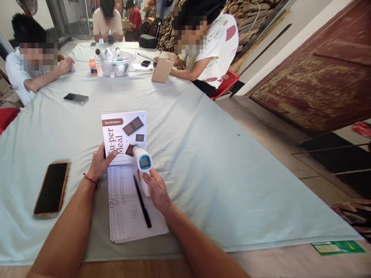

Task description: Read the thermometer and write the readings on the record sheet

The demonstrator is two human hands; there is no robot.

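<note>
My left hand [100,163] grips the lower left edge of a white printed box [124,123], thumb across its front. The box carries brown lettering and pictures of chocolate-like pieces. In my right hand [157,190] is a white infrared thermometer [142,159], fingers wrapped round its handle. Its blue-framed screen faces me, and its head overlaps the lower right of the box; whether they touch I cannot tell. Below the box lie printed sheets of paper [130,220] with a black pen [142,202] slanting across them.
A brown-cased phone [52,188] lies left of my arms, another phone [75,98] farther off. Toward the far end stand a clear basin [117,69] of bottles, an orange item [93,66] and a cardboard box [164,67]. Several people sit around the cloth-covered table [226,185].
</note>
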